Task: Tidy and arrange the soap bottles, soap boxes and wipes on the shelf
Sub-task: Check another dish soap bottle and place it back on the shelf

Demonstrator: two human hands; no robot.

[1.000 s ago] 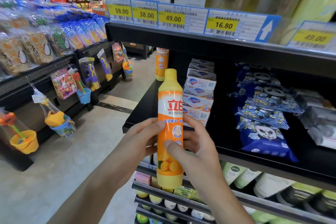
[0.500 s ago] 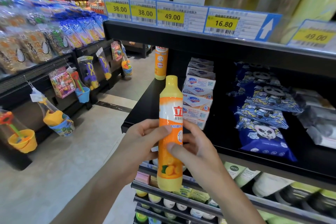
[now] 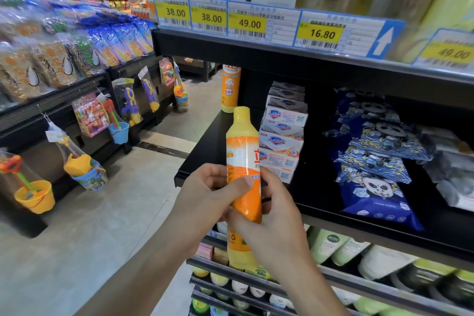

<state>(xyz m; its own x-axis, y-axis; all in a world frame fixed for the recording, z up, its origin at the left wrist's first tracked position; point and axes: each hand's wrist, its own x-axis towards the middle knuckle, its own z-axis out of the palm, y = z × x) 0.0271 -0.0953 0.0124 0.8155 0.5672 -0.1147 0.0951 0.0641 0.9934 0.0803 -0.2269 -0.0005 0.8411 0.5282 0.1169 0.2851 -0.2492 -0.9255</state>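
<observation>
An orange and yellow soap bottle stands upright in the air in front of the black shelf. My left hand grips its middle from the left, thumb across the label. My right hand grips it from the right and below. A second orange bottle stands at the shelf's back left. White soap boxes are stacked beside it. Blue panda wipes packs lie overlapped to the right.
Grey packs lie at the shelf's far right. Price tags line the shelf above. Lower shelves hold tubes and small bottles. Across the aisle floor, toy buckets and snack bags hang on the left rack.
The bottle has been turned in my hands, so its label now faces more to the right. It has dropped slightly, and my left thumb reaches further across it.
</observation>
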